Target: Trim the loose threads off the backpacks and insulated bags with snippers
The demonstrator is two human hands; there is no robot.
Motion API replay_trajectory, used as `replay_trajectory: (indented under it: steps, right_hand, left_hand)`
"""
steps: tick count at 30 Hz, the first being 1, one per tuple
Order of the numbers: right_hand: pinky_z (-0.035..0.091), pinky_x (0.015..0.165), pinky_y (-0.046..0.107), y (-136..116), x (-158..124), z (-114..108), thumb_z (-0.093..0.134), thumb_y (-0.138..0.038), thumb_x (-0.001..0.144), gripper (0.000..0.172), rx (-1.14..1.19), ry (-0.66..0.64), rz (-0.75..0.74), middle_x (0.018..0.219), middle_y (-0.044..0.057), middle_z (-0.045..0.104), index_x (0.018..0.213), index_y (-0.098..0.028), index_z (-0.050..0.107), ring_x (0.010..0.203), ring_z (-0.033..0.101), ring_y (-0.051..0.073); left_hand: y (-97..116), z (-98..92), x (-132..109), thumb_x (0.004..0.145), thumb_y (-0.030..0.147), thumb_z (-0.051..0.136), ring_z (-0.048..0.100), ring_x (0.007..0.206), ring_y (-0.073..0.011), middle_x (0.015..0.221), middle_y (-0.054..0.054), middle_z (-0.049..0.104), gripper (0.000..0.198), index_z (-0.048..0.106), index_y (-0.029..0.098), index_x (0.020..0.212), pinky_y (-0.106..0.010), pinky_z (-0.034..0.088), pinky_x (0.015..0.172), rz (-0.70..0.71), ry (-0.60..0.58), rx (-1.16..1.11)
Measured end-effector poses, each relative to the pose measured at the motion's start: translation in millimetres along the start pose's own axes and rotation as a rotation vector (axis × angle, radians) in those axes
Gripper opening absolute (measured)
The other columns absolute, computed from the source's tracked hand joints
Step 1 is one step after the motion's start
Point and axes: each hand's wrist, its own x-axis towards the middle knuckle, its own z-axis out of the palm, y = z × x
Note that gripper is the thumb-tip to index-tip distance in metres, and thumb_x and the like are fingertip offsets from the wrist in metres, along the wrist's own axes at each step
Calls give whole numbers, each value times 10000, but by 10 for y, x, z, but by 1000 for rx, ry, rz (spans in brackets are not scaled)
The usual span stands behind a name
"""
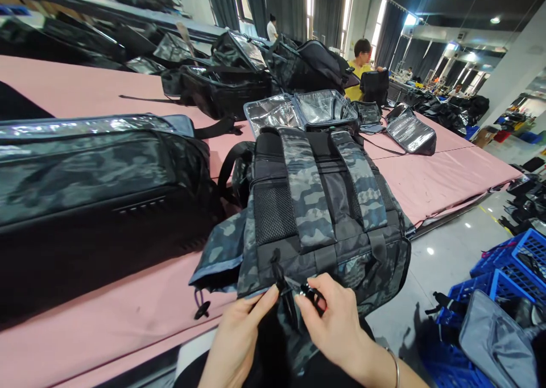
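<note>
A dark camouflage backpack [311, 200] lies at the table's near edge, its shoulder straps facing up. At its lower edge, my left hand [243, 325] is closed, thumb and finger pinching a black strap end [279, 274]. Close beside it, my right hand [335, 314] grips small scissors [307, 291] with black handles; their blades point left toward the strap. A side pocket flap [222, 251] hangs out on the left, with a cord lock [202, 309] dangling below. Exactly where the blades meet the strap is too small to tell.
The pink-covered table [140, 302] carries a large camouflage bag [85, 194] at left and several silver-lined bags [326, 109] behind. Blue crates [478, 297] holding dark pieces stand on the floor at right. A person in yellow [358, 69] works at the far side.
</note>
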Motion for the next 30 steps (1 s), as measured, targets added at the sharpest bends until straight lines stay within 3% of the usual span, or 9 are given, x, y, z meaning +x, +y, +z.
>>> replay_trajectory:
  steps: [5, 11, 13, 17, 19, 20, 24, 27, 30]
  right_hand:
    - [342, 533, 225, 5, 17, -15, 492, -322, 901, 171, -43, -26, -42, 701, -10, 612, 852, -189, 587, 575, 546, 118]
    - [323, 481, 205, 8, -25, -148, 553, -323, 890, 133, 279, -43, 58, 579, -55, 513, 902, -191, 538, 482, 454, 93]
    - [345, 491, 210, 13, -37, -235, 522, -316, 914, 132, 327, -52, 18, 576, -59, 493, 957, -193, 504, 483, 447, 100]
    - [460, 661, 263, 37, 37, -377, 387, -341, 981, 214, 182, -35, -193, 869, 47, 607, 1093, -191, 491, 717, 579, 151]
    - [474, 744, 303, 60, 121, -402, 340, -365, 998, 268, 70, -40, -306, 962, 78, 607, 1129, -188, 493, 827, 590, 178]
    - [472, 770, 316, 75, 167, -402, 358, -381, 993, 284, 22, -54, -351, 975, 81, 606, 1148, -185, 493, 856, 586, 187]
    - [450, 795, 314, 156, 337, -334, 536, -333, 904, 382, -172, -128, -463, 1086, 86, 595, 1253, -184, 492, 959, 571, 199]
    - [420, 715, 299, 209, 421, -232, 555, -231, 853, 406, -336, -179, -534, 1176, 64, 590, 1257, -199, 531, 967, 577, 187]
    - [369, 629, 285, 213, 477, -134, 517, -158, 854, 322, -387, -103, -570, 1094, 25, 652, 1154, -218, 619, 848, 599, 148]
  left_hand:
    - [8, 5, 2, 318, 526, 841, 635, 936, -296, 761, -73, 720, 429, 711, 204, 569, -424, 448, 975, -15, 21, 9]
    - [-109, -141, -61, 448, 597, 757, 612, 1014, -316, 875, -79, 719, 473, 734, 209, 718, -455, 431, 995, 55, 67, 215]
    - [-158, -219, -181, 573, 599, 689, 602, 1031, -315, 964, -62, 708, 430, 733, 238, 803, -482, 405, 1017, 243, 180, 416]
    - [-41, -295, -351, 818, 322, 586, 604, 983, -239, 1021, -38, 676, 182, 681, 277, 966, -424, 420, 986, 966, 407, 766]
    - [126, -295, -265, 832, 234, 567, 588, 1007, -234, 1102, -57, 657, 262, 647, 279, 1077, -400, 426, 956, 1250, 322, 945]
    - [217, -293, -182, 848, 234, 537, 572, 1050, -245, 1173, -71, 635, 309, 625, 276, 1141, -403, 421, 950, 1335, 205, 1060]
    - [500, -270, 149, 883, 261, 432, 623, 915, -232, 1005, -30, 703, 270, 682, 284, 982, -364, 438, 788, 1462, -124, 1329]
    - [619, -238, 135, 876, 261, 421, 630, 750, -189, 810, -5, 710, 274, 687, 274, 814, -323, 426, 704, 1511, -184, 1302]
    - [687, -306, -32, 846, 250, 473, 625, 739, -194, 793, -11, 707, 218, 685, 279, 887, -328, 421, 733, 1592, -153, 1229]
